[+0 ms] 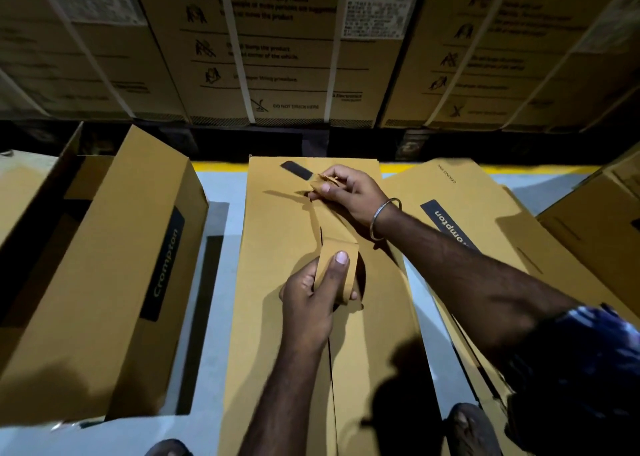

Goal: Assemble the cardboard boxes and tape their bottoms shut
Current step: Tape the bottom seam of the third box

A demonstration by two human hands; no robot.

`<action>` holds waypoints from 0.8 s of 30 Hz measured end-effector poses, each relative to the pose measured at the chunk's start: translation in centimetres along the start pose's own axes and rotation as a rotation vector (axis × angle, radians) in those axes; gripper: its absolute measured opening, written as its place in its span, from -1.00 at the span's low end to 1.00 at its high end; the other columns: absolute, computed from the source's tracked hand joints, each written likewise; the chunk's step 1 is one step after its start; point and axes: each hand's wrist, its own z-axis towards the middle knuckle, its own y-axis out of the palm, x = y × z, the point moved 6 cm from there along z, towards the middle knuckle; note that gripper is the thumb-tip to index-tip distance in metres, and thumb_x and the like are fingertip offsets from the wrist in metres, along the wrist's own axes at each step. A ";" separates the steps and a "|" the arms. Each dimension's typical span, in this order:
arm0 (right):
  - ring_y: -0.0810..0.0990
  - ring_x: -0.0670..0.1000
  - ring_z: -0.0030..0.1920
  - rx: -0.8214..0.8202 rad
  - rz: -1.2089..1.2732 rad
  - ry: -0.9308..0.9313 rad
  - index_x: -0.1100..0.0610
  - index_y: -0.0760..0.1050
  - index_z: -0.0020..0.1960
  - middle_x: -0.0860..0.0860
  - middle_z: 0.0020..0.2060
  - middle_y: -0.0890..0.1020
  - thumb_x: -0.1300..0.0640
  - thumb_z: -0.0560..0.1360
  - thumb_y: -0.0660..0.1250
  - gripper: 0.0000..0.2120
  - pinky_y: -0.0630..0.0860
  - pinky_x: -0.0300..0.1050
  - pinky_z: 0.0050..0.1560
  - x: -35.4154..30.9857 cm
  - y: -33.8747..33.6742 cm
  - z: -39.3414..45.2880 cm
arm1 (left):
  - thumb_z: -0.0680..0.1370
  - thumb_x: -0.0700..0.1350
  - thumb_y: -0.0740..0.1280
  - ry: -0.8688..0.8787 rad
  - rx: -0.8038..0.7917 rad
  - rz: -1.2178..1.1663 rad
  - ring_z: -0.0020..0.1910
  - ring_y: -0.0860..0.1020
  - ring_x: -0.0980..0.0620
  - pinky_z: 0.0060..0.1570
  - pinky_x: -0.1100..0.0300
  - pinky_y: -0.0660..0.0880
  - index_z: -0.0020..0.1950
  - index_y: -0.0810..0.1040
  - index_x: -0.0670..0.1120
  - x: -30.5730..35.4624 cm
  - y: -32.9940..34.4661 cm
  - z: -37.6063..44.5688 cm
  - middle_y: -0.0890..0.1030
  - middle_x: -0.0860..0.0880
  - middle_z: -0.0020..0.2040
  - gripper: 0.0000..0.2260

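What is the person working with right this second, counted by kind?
Hands: 2, left hand gripping the roll, right hand pinching the tape end
Brown tape roll: 1
Cardboard box under the hands: 1
Wrist bangle: 1
Total: 5

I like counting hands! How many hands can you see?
2. The left hand holds the tape roll over the middle box. The right hand pinches the tape's end farther away.

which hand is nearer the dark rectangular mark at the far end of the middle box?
Right. The right hand pinches the tape's free end just beside the dark mark. The left hand grips the tape roll further down the middle box, nearer the person.
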 end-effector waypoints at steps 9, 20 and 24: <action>0.66 0.02 -0.11 0.155 -0.105 0.040 0.22 0.64 -0.02 0.11 -0.15 0.70 0.16 0.61 0.37 -0.87 0.60 0.21 0.12 0.9 -0.2 1.2 | 0.64 0.05 0.41 -0.026 -0.012 -0.025 -0.32 0.66 -0.25 -0.25 0.02 0.64 -0.20 0.68 -0.10 -0.5 -0.2 -0.1 0.65 -0.24 -0.32 -0.70; 0.66 0.18 0.04 0.183 -0.214 0.144 -0.04 0.52 -0.04 0.09 -0.09 0.70 -0.23 0.53 0.21 -0.71 0.57 0.28 0.14 3.7 0.5 2.0 | 0.56 0.18 0.39 -0.048 -0.011 0.124 -0.15 0.72 -0.14 -0.02 -0.19 0.67 0.03 0.66 0.00 -1.1 -1.2 -2.9 0.72 -0.07 -0.12 -0.73; 0.60 0.17 -0.03 0.226 -0.246 0.153 0.04 0.51 -0.05 0.12 -0.11 0.66 -0.04 0.64 0.23 -0.81 0.55 0.13 0.07 1.7 0.5 1.1 | 0.67 0.04 0.31 -0.224 -0.072 0.059 -0.27 0.66 -0.03 -0.24 0.19 0.62 0.14 0.63 -0.12 -0.8 -0.8 -8.5 0.69 -0.13 -0.13 -0.76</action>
